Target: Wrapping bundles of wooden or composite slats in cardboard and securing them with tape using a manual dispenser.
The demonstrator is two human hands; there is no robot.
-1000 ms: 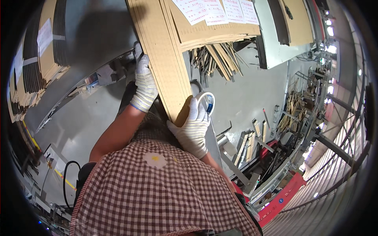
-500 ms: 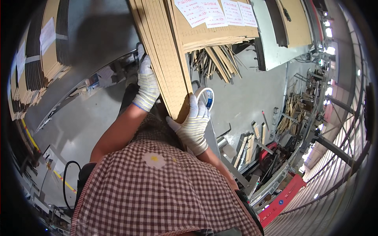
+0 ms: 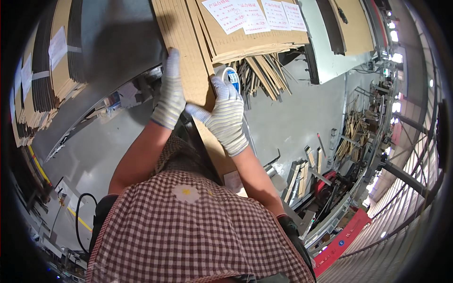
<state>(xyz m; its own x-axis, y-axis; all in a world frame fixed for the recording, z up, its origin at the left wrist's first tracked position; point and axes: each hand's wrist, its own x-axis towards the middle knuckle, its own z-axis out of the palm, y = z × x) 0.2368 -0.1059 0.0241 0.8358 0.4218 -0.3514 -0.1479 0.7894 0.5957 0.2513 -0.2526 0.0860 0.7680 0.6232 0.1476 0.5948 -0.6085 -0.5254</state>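
Note:
A long stack of brown cardboard strips [image 3: 181, 47] slants away from me, its near end between my gloved hands. My left hand [image 3: 170, 94] lies along the stack's left side, fingers stretched forward. My right hand [image 3: 224, 113] presses at the near right corner, with its thumb spread toward the left hand and its fingers extended along the right side. A roll of tape [image 3: 231, 79] with a white rim and blue inside stands just beyond the right fingertips. Under the right hand, another brown cardboard surface [image 3: 212, 146] runs back toward my apron.
Wide cardboard sheets [image 3: 255, 45] with white paper slips adjoin the stack on the right. Loose strips [image 3: 266, 75] lie beneath them. Tied cardboard bundles [image 3: 61, 61] stand at left on a dark grey table [image 3: 113, 37]. Machinery and wood scraps [image 3: 297, 177] occupy the right.
The strip stack has slid away from me, its near end now farther off, uncovering the cardboard below. My right hand and the tape roll moved forward with it; my left hand shifted slightly.

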